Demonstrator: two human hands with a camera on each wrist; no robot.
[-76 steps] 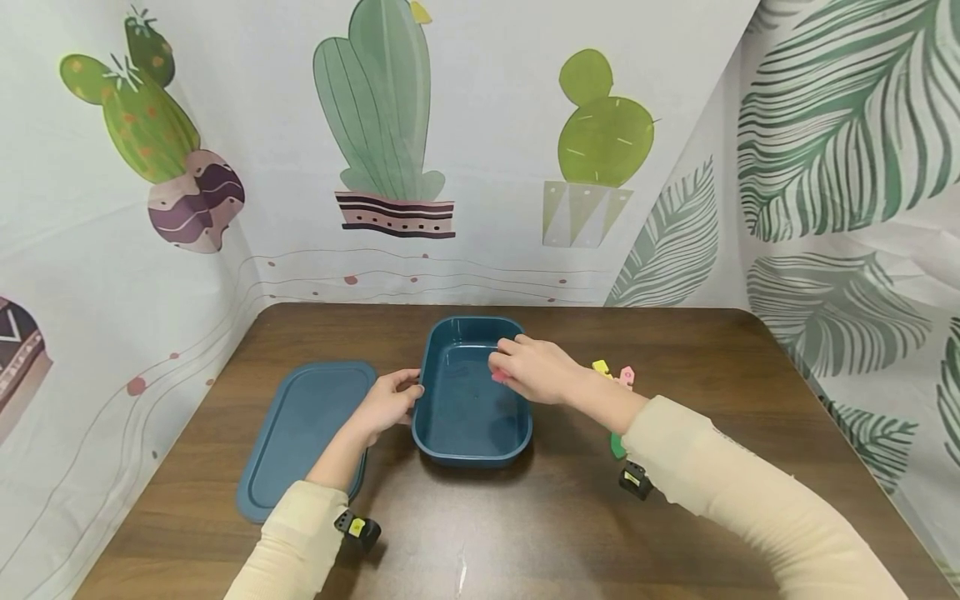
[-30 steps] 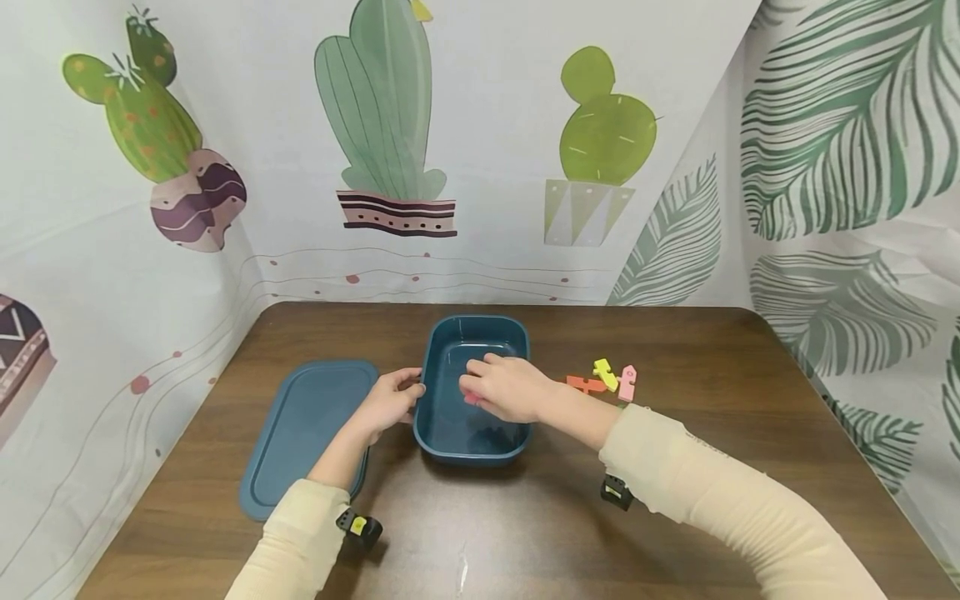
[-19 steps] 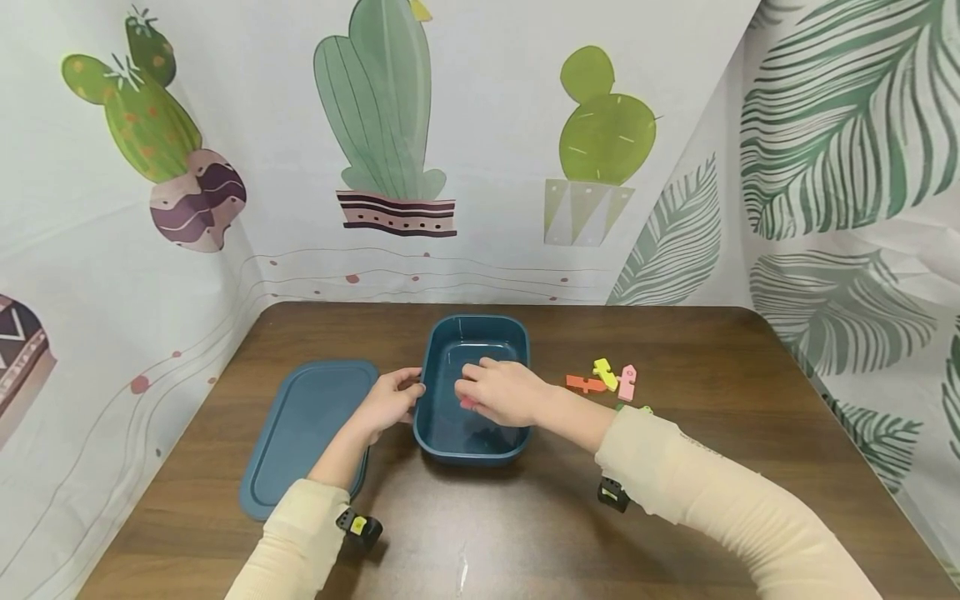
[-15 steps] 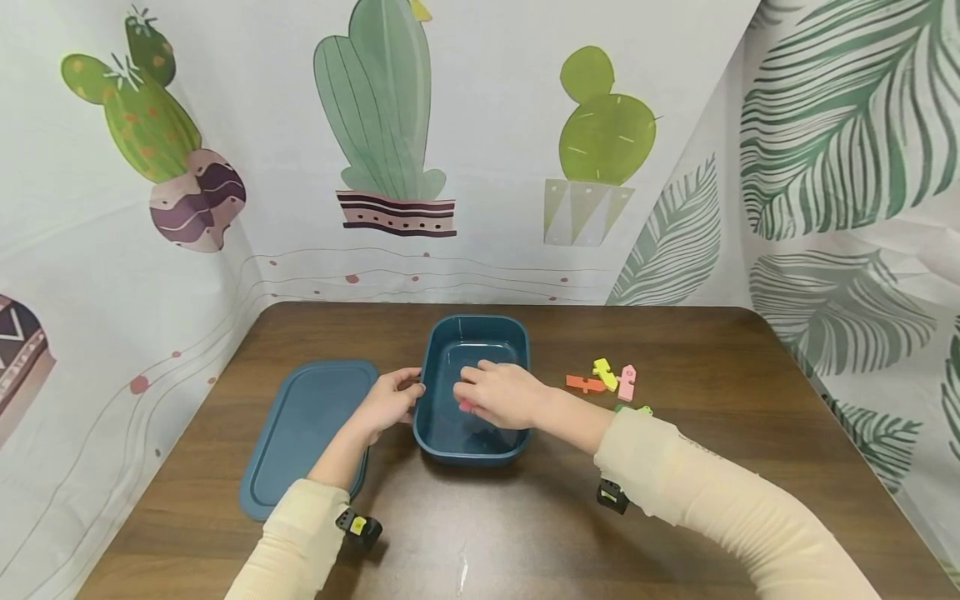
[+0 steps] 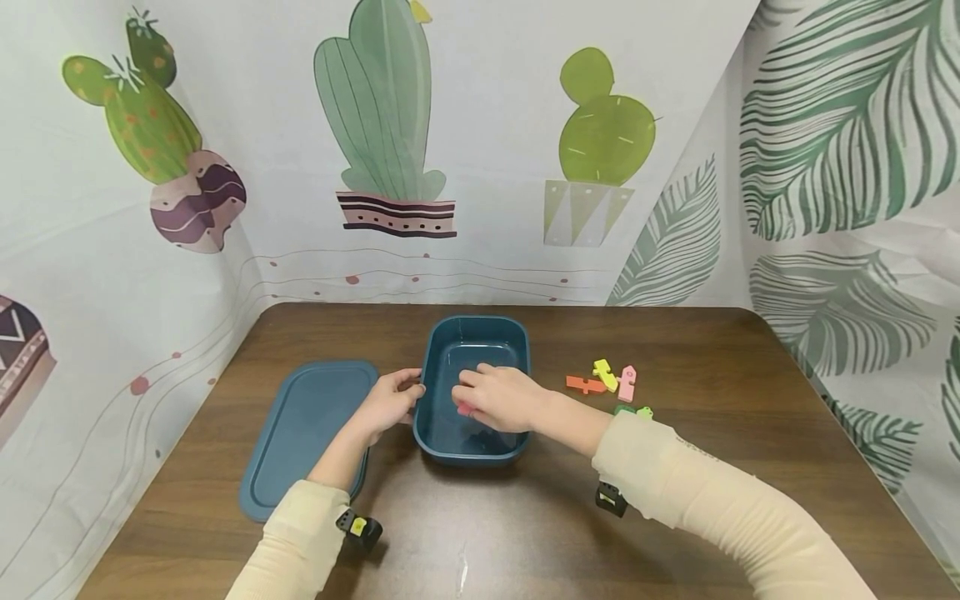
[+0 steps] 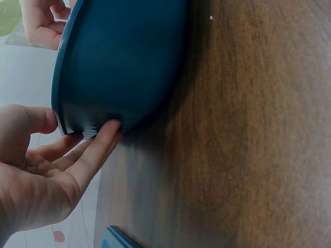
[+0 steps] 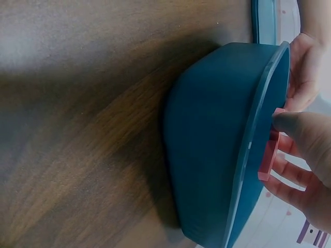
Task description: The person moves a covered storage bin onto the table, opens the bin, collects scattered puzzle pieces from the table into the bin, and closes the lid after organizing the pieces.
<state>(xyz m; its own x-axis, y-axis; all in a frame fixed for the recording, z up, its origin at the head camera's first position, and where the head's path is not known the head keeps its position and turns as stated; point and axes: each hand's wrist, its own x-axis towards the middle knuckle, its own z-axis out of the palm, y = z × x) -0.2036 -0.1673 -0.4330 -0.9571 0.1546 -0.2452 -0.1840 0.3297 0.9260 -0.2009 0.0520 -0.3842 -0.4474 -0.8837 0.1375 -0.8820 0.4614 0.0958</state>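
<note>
A dark teal box [image 5: 517, 333] stands open at mid-table. My left hand [image 5: 408, 392] holds its left rim, thumb on the edge and fingers [image 6: 98, 144] against the outer wall [image 6: 124, 57]. Inside the box, my right hand [image 5: 468, 396] pinches a small flat pink piece [image 5: 465, 409] low over the bottom. The right wrist view shows that pink piece [image 7: 269, 152] between thumb and fingers, just past the box rim [image 7: 258, 124].
The box's teal lid [image 5: 300, 433] lies flat to the left. Right of the box lie an orange piece [image 5: 585, 384], a yellow piece [image 5: 604, 373], a pink piece [image 5: 627, 383] and a green piece [image 5: 633, 410]. Printed curtains close off the table's back and sides.
My right hand has carried the pink piece leftward and lower into the box. The left hand has kept its hold on the rim, and the box has not shifted.
</note>
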